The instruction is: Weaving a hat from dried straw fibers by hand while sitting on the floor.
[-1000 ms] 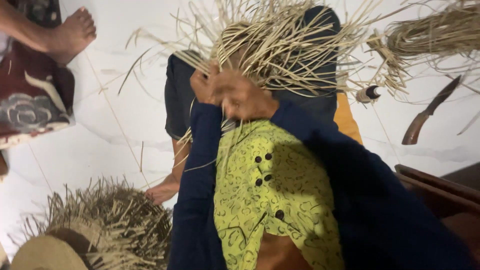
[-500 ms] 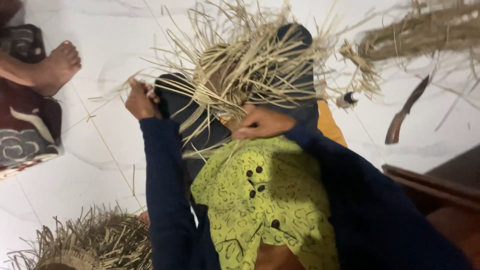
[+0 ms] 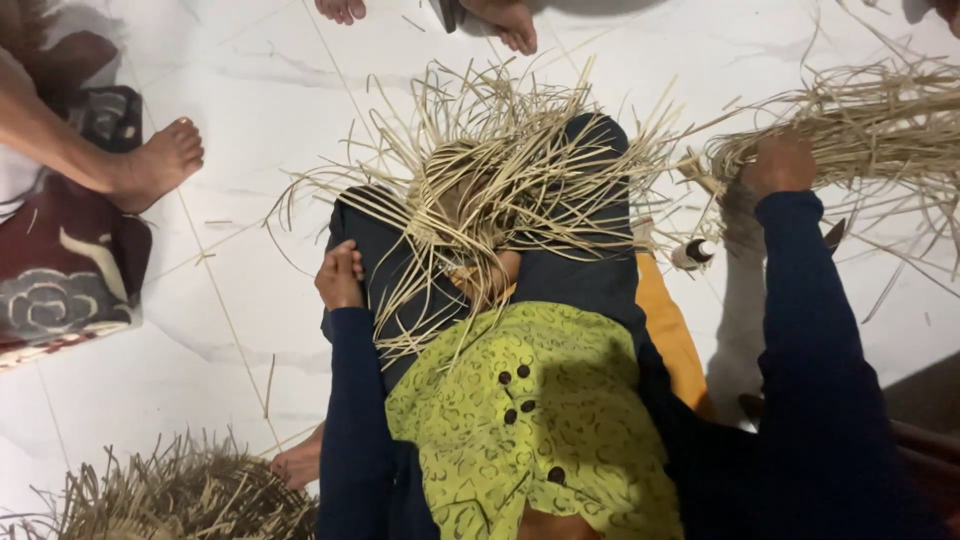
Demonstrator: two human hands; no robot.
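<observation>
Straw-coloured half-woven basket (image 3: 490, 215) sits on the person's lap, loose strips splaying out in all directions over the dark trousers (image 3: 590, 275). Left hand (image 3: 338, 275) rests at the basket's left edge on the knee, fingers curled in a loose fist; can't tell if it pinches a strip. Right hand (image 3: 778, 165) is stretched out well to the right, closed on a bundle of dry strips (image 3: 860, 120) lying on the floor. Right sleeve (image 3: 810, 330) is dark blue, crosses the floor between lap and bundle.

Around it: small bottle (image 3: 693, 253) on the tile, just beside the right thigh, between basket and bundle. Yellow-green patterned top (image 3: 530, 420) with dark buttons fills the near foreground and blocks the view of the lap's near side. Orange cloth (image 3: 665, 335) shows at the right hip. White marble-look floor tiles (image 3: 250, 90), stray strips scattered on them.

Another pile of strip work (image 3: 180, 495) at bottom left, near the person's own bare foot (image 3: 297, 463). Someone else's bare foot (image 3: 155, 160) at left, next to a patterned dark red mat (image 3: 65, 270). More toes (image 3: 510, 25) at the top edge, just above the basket's strips.
</observation>
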